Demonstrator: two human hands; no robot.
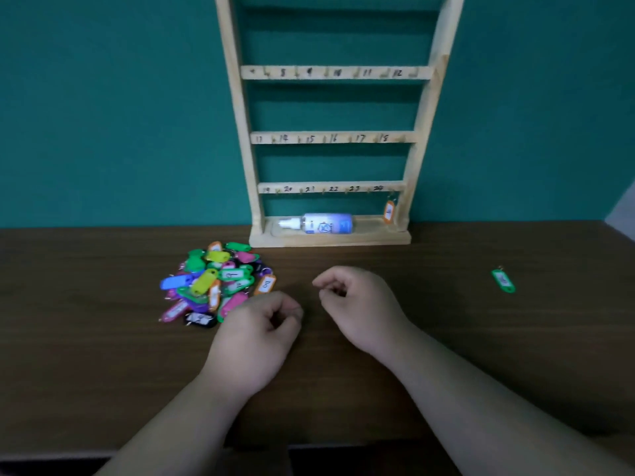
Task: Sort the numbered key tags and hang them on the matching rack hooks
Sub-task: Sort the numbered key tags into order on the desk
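sorting has barely begun: one hung tag (389, 211), orange, dangles by 24 on the rack (335, 73), while the pile of tags (216, 283) lies just left of and beyond the left hand (254, 334). it and the right hand (357, 304) hover with fingers loosely curled, holding nothing. next likely comes pinching a readable tag, such as the orange tag (265, 285) marked 8 just past the left fingertips, and finding its hook. rails read 8–12, 13–18, 19–24.
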